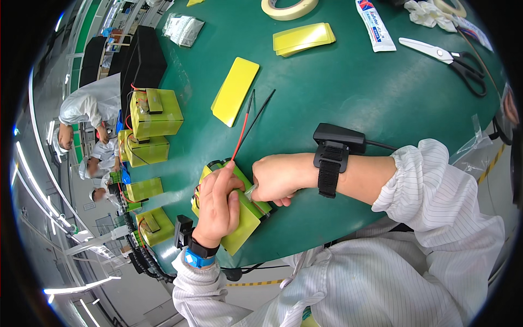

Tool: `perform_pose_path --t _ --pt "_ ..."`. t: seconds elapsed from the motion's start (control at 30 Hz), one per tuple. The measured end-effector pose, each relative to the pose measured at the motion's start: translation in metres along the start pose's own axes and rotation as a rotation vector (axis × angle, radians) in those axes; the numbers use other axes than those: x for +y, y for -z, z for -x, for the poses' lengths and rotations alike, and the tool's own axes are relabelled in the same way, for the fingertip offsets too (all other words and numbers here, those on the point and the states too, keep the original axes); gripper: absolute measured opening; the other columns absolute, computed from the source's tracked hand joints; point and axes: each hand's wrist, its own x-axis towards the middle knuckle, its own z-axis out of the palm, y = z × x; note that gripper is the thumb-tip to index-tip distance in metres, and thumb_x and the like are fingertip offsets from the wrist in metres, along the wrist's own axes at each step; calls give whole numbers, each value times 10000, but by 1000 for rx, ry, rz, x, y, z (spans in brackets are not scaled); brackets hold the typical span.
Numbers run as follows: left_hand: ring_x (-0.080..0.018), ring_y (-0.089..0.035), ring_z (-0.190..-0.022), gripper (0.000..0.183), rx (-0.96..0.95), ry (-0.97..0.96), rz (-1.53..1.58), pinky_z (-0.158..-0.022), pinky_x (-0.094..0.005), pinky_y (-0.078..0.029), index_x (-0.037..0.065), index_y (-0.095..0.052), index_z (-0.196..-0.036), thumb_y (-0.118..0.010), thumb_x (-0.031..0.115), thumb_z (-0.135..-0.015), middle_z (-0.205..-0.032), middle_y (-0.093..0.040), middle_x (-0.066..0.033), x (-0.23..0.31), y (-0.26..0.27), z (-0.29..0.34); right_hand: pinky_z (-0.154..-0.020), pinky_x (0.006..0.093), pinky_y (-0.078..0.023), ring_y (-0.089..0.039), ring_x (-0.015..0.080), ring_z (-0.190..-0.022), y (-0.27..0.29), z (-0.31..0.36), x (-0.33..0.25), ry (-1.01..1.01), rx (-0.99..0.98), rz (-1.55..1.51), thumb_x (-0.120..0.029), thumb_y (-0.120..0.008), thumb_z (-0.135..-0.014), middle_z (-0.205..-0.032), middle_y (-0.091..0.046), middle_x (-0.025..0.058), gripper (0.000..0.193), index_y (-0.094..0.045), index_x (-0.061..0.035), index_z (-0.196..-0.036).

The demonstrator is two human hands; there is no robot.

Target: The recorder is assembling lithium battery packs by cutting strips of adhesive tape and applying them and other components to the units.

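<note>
On the green table lies a battery pack (pixel 243 225) with yellow boards on its faces and green cells showing at its edges. My left hand (pixel 215 203) is closed over its upper left part, fingers bent against the board. A red wire (pixel 240 139) and a black wire (pixel 260 117) rise past those fingertips, their dark ends pointing to the far side. My right hand (pixel 279 175) is curled in a pinch against the pack's right side, beside the left fingers. A small clear or shiny bit shows at its fingertips, too hidden to name.
Loose yellow boards (pixel 235 91) and a stack of yellow boards (pixel 304 39) lie beyond. Tape roll (pixel 289 10), white tube (pixel 376 27) and scissors (pixel 444 56) sit farther off. Several wrapped yellow packs (pixel 158 121) line the left edge, near co-workers (pixel 90 103).
</note>
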Motion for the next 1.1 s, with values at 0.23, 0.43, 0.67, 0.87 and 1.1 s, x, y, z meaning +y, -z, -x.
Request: perform_pose_path --t 0.23,0.43,0.67,0.87,1.1 --pt "-308 -579 -890 595 1 1 10 -829 -418 -424 -77 -405 -1343 -511 -85 -758 -878 -636 -110 -1 0 0 -496 300 -521 -644 198 -540 1 4 6 -7 52 -110 -207 -576 -842 -683 -659 130 466 -509 143 -1141" --pt "-310 -578 -887 583 0 8 2 -820 -416 -422 -75 -413 -1337 -508 -76 -761 -870 -636 -112 -2 -1 2 -512 307 -525 -654 200 -554 2 2 11 12 55 -92 -151 -548 -899 -679 -662 128 468 -448 141 -1250" --pt "-302 -574 -861 580 13 1 22 -817 -414 -419 -73 -422 -1326 -507 -79 -753 -856 -636 -114 -2 -2 0 -503 317 -521 -655 203 -554 -5 -14 15 47 23 -97 -58 -441 -904 -666 -660 132 380 -466 115 -1241" --pt "-287 -564 -854 535 -27 -7 -10 -879 -435 -391 -73 -341 -1367 -439 -32 -843 -849 -630 -116 -3 -2 2 -490 324 -511 -658 214 -537 -4 -17 11 75 -10 51 -6 -424 -816 -624 -659 144 256 -618 105 -941" --pt "-318 -577 -893 569 7 -3 17 -839 -419 -427 -71 -433 -1314 -509 -79 -750 -866 -648 -122 -3 -3 -1 -525 339 -530 -665 217 -533 -7 -18 6 71 42 324 -5 -499 -789 -577 -655 116 188 -616 27 -645"
